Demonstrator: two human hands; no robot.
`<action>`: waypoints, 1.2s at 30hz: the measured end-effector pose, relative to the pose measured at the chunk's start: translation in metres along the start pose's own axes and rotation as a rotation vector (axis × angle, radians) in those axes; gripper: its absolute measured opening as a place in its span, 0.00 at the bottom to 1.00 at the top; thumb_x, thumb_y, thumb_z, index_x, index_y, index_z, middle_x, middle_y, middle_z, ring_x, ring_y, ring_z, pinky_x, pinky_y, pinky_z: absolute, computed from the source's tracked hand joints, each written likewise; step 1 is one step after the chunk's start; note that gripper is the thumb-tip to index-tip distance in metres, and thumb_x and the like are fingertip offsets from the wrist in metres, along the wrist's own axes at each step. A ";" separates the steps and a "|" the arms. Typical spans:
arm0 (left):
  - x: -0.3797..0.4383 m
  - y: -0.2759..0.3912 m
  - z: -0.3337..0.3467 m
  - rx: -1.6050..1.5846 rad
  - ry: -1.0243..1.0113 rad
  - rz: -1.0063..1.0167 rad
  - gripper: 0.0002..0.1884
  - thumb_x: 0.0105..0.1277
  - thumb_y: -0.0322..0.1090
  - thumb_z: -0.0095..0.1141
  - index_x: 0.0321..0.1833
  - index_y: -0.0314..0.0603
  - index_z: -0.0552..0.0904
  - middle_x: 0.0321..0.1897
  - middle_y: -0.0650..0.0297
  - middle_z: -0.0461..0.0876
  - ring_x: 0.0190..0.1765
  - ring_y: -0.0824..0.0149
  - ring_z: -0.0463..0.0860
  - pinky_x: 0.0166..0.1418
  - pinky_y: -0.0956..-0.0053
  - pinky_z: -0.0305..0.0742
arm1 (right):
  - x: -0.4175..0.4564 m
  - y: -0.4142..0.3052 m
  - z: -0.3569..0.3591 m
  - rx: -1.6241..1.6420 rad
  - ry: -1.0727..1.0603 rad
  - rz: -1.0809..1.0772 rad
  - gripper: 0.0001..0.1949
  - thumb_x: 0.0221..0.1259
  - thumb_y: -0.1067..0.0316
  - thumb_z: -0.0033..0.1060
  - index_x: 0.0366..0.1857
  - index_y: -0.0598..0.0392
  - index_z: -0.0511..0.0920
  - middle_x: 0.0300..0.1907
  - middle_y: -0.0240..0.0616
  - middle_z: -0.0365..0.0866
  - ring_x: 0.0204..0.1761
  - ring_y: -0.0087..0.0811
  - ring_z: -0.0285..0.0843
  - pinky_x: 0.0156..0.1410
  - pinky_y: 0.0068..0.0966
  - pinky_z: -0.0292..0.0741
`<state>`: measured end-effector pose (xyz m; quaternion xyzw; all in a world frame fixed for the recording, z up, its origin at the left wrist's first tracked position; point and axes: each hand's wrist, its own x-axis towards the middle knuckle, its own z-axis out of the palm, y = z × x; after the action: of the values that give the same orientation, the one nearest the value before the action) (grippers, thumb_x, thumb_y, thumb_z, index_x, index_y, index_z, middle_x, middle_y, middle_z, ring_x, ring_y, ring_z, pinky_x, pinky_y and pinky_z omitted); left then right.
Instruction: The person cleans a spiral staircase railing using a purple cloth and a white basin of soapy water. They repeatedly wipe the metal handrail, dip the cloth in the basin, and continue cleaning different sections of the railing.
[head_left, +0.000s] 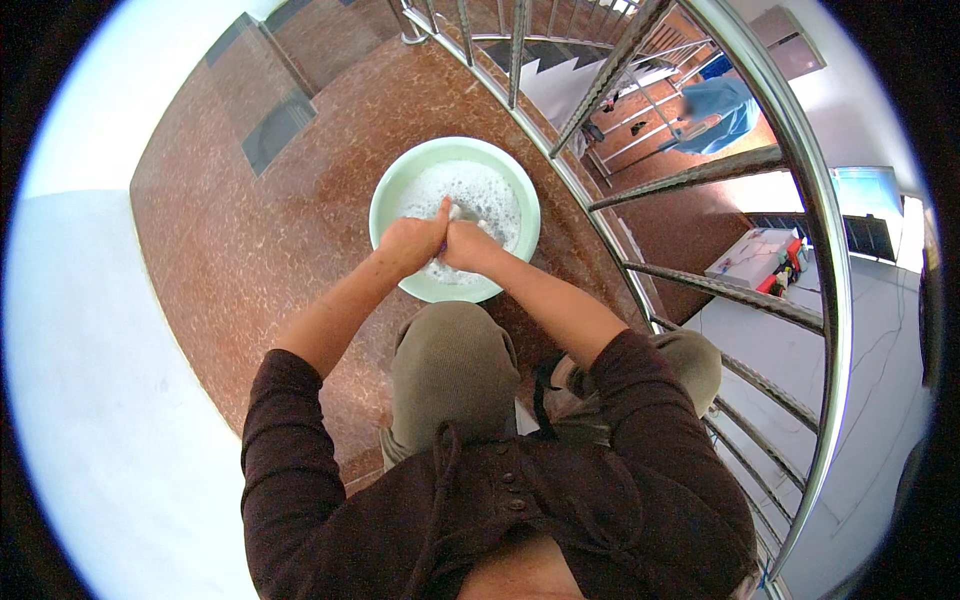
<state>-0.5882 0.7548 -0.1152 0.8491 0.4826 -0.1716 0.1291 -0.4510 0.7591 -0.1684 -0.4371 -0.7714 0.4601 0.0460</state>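
A round pale green basin (380, 225) stands on the brown speckled floor in front of my knees. Bubbly suds (480, 184) cover the water in it. My left hand (412, 244) and my right hand (469, 244) meet over the near half of the basin, the fingers curled in and pressed together. A small whitish, foam-covered thing (457, 213) shows between them, with a bit of purple beside it. The hands and suds hide most of it, so I cannot tell what it is.
A metal railing (832, 300) with twisted bars (724, 289) curves along the right side. Beyond it, on a lower level, are a person in blue (724, 124), stairs (551, 86) and a white box-like surface (750, 255) with red items. A pale wall (82, 315) bounds the left.
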 end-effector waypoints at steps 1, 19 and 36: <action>0.003 -0.002 0.008 -0.014 -0.007 -0.019 0.31 0.61 0.35 0.53 0.67 0.32 0.64 0.29 0.55 0.85 0.29 0.54 0.85 0.31 0.58 0.79 | 0.001 0.001 0.004 -0.013 0.054 0.033 0.16 0.50 0.62 0.60 0.38 0.63 0.80 0.33 0.56 0.82 0.37 0.53 0.82 0.40 0.45 0.78; 0.002 0.007 0.065 -1.699 -0.202 -0.270 0.21 0.62 0.46 0.63 0.52 0.42 0.77 0.37 0.66 0.82 0.35 0.73 0.80 0.29 0.78 0.72 | -0.035 0.040 0.018 -0.319 0.547 -0.118 0.09 0.61 0.64 0.49 0.38 0.57 0.72 0.40 0.51 0.78 0.44 0.46 0.79 0.46 0.41 0.77; -0.056 0.223 -0.233 -1.323 0.280 0.774 0.26 0.64 0.26 0.53 0.66 0.33 0.67 0.63 0.54 0.70 0.61 0.63 0.73 0.62 0.70 0.70 | -0.355 -0.082 -0.144 0.294 1.207 -0.180 0.30 0.47 0.50 0.71 0.49 0.62 0.72 0.39 0.51 0.77 0.45 0.45 0.78 0.52 0.34 0.74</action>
<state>-0.3834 0.6893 0.1321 0.7173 0.1657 0.3181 0.5974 -0.2164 0.5854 0.0933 -0.5425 -0.5720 0.2279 0.5715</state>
